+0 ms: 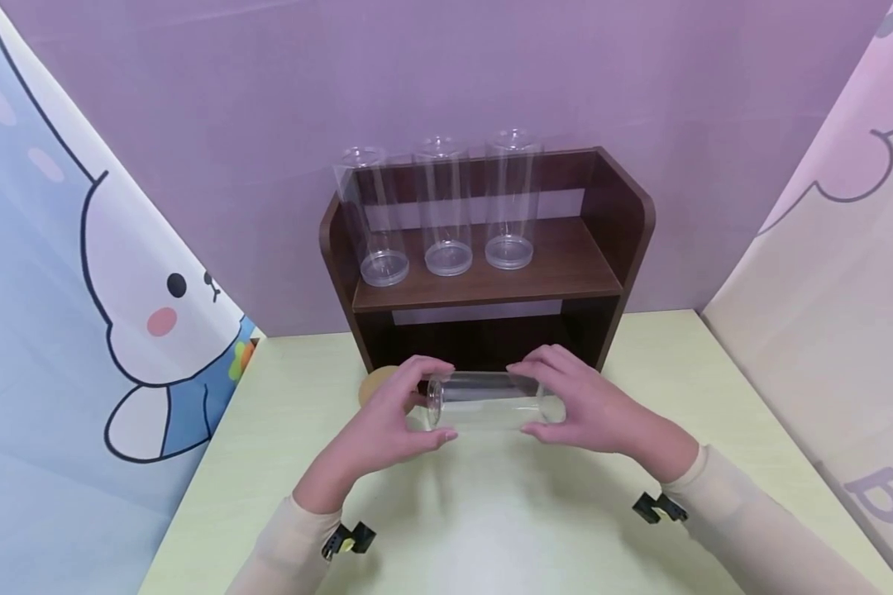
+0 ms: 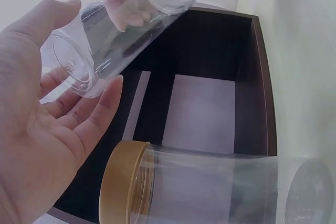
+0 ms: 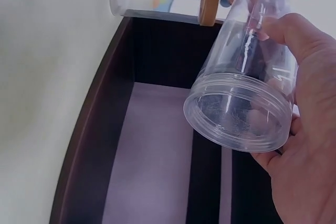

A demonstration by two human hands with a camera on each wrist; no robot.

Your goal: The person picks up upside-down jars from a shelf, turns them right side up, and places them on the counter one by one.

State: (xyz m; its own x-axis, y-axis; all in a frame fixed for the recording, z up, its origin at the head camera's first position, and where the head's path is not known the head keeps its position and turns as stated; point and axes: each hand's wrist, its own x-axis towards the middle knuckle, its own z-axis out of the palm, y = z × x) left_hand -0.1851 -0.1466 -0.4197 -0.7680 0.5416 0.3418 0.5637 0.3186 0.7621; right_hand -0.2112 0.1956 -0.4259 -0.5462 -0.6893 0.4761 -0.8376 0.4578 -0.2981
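A clear plastic jar [image 1: 491,401] without a lid lies sideways between my two hands, above the table in front of the brown shelf. My left hand [image 1: 390,413] grips the jar's closed base end, thumb below and fingers above. At the other end, my right hand [image 1: 576,401] holds the jar near its threaded open mouth [image 3: 241,114]. Behind my left hand stands another clear jar [image 2: 210,187] with a tan screw lid [image 2: 118,182]; the head view shows little more than its lid [image 1: 375,385].
A dark brown two-tier shelf [image 1: 610,248] stands at the back of the pale table [image 1: 268,463]. Three clear jars, the left one [image 1: 379,215], middle one [image 1: 446,207] and right one [image 1: 512,198], stand on its upper tier. Printed cloth [image 1: 37,289] borders the left side.
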